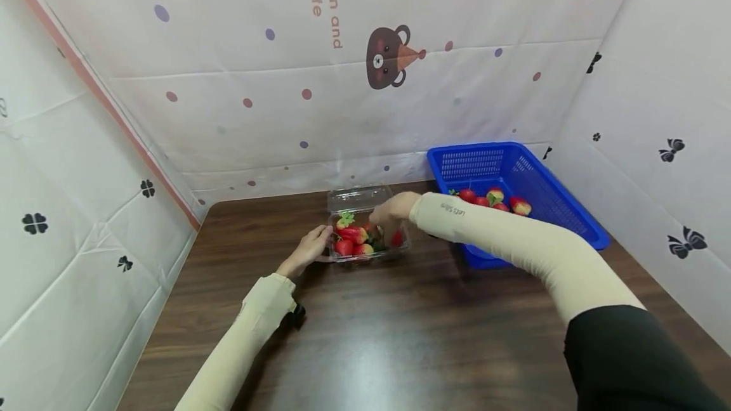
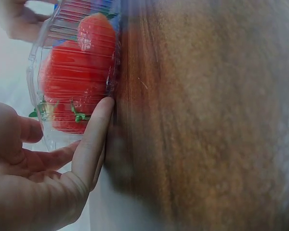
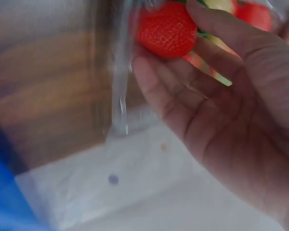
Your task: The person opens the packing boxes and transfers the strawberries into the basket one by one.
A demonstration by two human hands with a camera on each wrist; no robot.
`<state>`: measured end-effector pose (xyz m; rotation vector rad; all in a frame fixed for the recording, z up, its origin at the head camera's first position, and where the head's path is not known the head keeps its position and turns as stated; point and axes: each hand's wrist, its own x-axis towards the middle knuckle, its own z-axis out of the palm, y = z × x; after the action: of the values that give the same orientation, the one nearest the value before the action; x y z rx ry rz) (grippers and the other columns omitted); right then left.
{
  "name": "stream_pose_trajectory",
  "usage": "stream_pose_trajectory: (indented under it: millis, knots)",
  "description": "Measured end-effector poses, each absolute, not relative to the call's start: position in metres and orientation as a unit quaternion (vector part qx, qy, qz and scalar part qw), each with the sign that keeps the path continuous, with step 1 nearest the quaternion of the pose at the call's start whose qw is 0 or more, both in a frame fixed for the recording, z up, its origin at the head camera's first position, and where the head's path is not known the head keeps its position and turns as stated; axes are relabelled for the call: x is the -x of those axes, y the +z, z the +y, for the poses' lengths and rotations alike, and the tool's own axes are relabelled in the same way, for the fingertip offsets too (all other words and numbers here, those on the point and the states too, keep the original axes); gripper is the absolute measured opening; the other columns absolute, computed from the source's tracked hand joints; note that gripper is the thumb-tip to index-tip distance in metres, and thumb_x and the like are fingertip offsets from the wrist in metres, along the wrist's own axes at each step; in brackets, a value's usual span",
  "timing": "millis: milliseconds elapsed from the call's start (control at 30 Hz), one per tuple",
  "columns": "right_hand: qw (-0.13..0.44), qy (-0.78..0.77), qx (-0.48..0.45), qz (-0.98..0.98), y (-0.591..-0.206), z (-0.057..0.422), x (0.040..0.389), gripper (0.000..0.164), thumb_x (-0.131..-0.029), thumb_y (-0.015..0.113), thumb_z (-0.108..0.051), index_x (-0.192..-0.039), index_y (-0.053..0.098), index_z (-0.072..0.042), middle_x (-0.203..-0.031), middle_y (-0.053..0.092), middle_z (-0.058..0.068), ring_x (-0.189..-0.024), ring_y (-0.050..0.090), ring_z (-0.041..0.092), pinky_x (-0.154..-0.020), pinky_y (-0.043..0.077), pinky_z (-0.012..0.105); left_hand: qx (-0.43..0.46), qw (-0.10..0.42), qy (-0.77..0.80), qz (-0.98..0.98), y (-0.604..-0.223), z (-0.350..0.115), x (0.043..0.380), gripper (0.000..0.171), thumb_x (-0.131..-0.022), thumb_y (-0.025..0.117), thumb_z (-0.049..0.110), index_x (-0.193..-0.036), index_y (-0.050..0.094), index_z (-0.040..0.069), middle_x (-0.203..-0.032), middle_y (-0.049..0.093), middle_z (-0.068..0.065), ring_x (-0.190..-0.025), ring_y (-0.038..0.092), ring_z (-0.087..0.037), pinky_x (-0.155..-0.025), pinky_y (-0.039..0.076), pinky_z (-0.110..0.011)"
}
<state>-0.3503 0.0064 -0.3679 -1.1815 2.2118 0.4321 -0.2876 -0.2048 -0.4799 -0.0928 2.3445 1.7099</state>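
My left hand lays extended fingers against the box on the tabletop, likely steadying it; my right hand curves about a strawberry inside; whether its fingers grip, I cannot tell.

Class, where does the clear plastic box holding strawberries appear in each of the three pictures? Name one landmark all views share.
Head: the clear plastic box sits just below the middle, lid raised.
Left wrist: the box is at upper left, cut off by the top edge.
Right wrist: the box is at the top, its blurred wall left of centre.
Shared landmark: the brown wooden tabletop.
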Motion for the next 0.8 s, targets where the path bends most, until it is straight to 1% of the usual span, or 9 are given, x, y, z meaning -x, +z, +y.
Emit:
stream_pose_trajectory:
  millis: [33, 100, 167, 233, 333, 467, 633, 767, 800]
  knots:
    - [0.293, 0.144, 0.444, 0.834, -0.359, 0.012, 0.354, 0.025, -0.084, 0.071, -0.02, -0.108, 0.067, -0.015, -0.097, 0.066, -0.006, -0.084, 0.06, 0.008, -0.072, 0.052, 0.021, 0.03, 0.119, 0.585, 0.802, -0.48, -0.205, 0.288, 0.045, -0.104, 0.034, 0.036, -0.134, 0.043, 0.003, -0.122, 0.051, -0.025, -0.113, 0.053, -0.033, -0.074, 0.06, -0.036]
    - [0.289, 0.105, 0.453, 0.837, -0.34, 0.026, 0.362, 0.027, -0.084, 0.07, -0.015, -0.11, 0.067, -0.012, -0.102, 0.068, 0.0, -0.089, 0.063, 0.013, -0.077, 0.055, 0.024, 0.031, 0.12, 0.587, 0.8, -0.479, -0.204, 0.288, 0.045, -0.104, 0.033, 0.035, -0.134, 0.042, 0.002, -0.123, 0.051, -0.025, -0.114, 0.052, -0.034, -0.074, 0.06, -0.037]
    - [0.27, 0.07, 0.445, 0.851, -0.319, 0.043, 0.373, 0.029, -0.083, 0.071, -0.012, -0.112, 0.065, -0.008, -0.106, 0.067, 0.006, -0.093, 0.063, 0.018, -0.08, 0.055, 0.028, 0.03, 0.12, 0.589, 0.799, -0.478, -0.204, 0.287, 0.045, -0.104, 0.033, 0.035, -0.135, 0.042, 0.002, -0.124, 0.05, -0.026, -0.115, 0.051, -0.035, -0.075, 0.06, -0.038]
    - [0.24, 0.045, 0.434, 0.867, -0.299, 0.064, 0.385, 0.031, -0.081, 0.071, -0.009, -0.111, 0.063, -0.003, -0.107, 0.065, 0.011, -0.092, 0.062, 0.021, -0.081, 0.055, 0.031, 0.03, 0.119, 0.589, 0.799, -0.477, -0.204, 0.287, 0.045, -0.105, 0.032, 0.034, -0.134, 0.042, 0.002, -0.125, 0.049, -0.026, -0.116, 0.051, -0.035, -0.075, 0.06, -0.038]
    - [0.199, 0.011, 0.386, 0.901, -0.275, 0.1, 0.403, 0.031, -0.08, 0.072, -0.006, -0.109, 0.063, 0.0, -0.105, 0.065, 0.015, -0.091, 0.061, 0.022, -0.081, 0.055, 0.034, 0.033, 0.12, 0.585, 0.802, -0.476, -0.204, 0.286, 0.044, -0.104, 0.033, 0.034, -0.133, 0.043, 0.002, -0.123, 0.048, -0.024, -0.115, 0.051, -0.034, -0.074, 0.06, -0.037]
    - [0.189, -0.031, 0.306, 0.932, -0.262, 0.15, 0.42, 0.029, -0.084, 0.07, -0.006, -0.11, 0.062, 0.002, -0.104, 0.066, 0.017, -0.088, 0.065, 0.023, -0.08, 0.056, 0.038, 0.03, 0.124, 0.583, 0.802, -0.476, -0.203, 0.286, 0.045, -0.105, 0.032, 0.034, -0.133, 0.042, 0.001, -0.121, 0.048, -0.024, -0.112, 0.052, -0.033, -0.073, 0.06, -0.036]
    - [0.208, -0.081, 0.232, 0.947, -0.273, 0.192, 0.434, 0.033, -0.088, 0.067, -0.014, -0.116, 0.059, 0.002, -0.104, 0.067, 0.017, -0.093, 0.066, 0.027, -0.08, 0.056, 0.04, 0.031, 0.122, 0.585, 0.801, -0.476, -0.206, 0.285, 0.045, -0.104, 0.033, 0.035, -0.134, 0.042, 0.002, -0.123, 0.048, -0.024, -0.112, 0.052, -0.033, -0.073, 0.06, -0.037]
    - [0.281, -0.129, 0.152, 0.939, -0.3, 0.219, 0.436, 0.032, -0.091, 0.064, -0.014, -0.117, 0.058, 0.002, -0.108, 0.066, 0.016, -0.101, 0.063, 0.029, -0.082, 0.057, 0.036, 0.028, 0.124, 0.581, 0.804, -0.474, -0.206, 0.285, 0.045, -0.104, 0.033, 0.035, -0.134, 0.042, 0.002, -0.124, 0.049, -0.024, -0.113, 0.052, -0.033, -0.075, 0.06, -0.037]
    - [0.301, -0.138, 0.13, 0.935, -0.309, 0.225, 0.434, 0.032, -0.091, 0.063, -0.015, -0.118, 0.058, 0.001, -0.109, 0.065, 0.016, -0.103, 0.062, 0.03, -0.081, 0.057, 0.035, 0.026, 0.125, 0.579, 0.806, -0.474, -0.206, 0.286, 0.045, -0.104, 0.033, 0.036, -0.134, 0.042, 0.002, -0.123, 0.049, -0.025, -0.113, 0.052, -0.033, -0.075, 0.06, -0.037]
